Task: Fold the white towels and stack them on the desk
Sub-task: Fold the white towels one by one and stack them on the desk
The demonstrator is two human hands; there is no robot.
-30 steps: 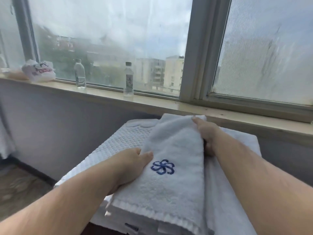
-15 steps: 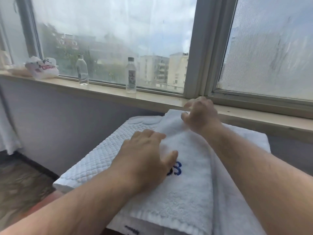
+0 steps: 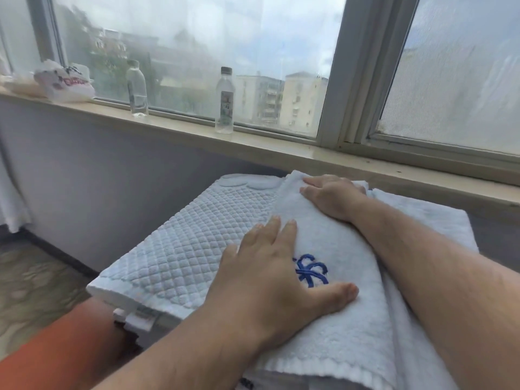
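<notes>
White terry towel with blue embroidered emblem [image 3: 337,333] is lying folded atop the white towel pile [image 3: 183,257], lower centre; left hand [image 3: 270,277] and right hand [image 3: 332,198] are pressing it flat, fingers straight. Smoothing step, I'd judge; next, fetching another towel.

white towel [image 3: 332,327], blue emblem [image 3: 311,270], white quilted mat [image 3: 197,243]

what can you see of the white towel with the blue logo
The logo towel is white terry cloth, folded into a long strip running away from the person, with a blue embroidered mark near its middle and a ribbed band at the near hem. It lies flat over a quilted white towel on its left and a plain towel on its right. The left hand presses flat beside the mark, partly covering it; the right hand rests on the far end.
</notes>
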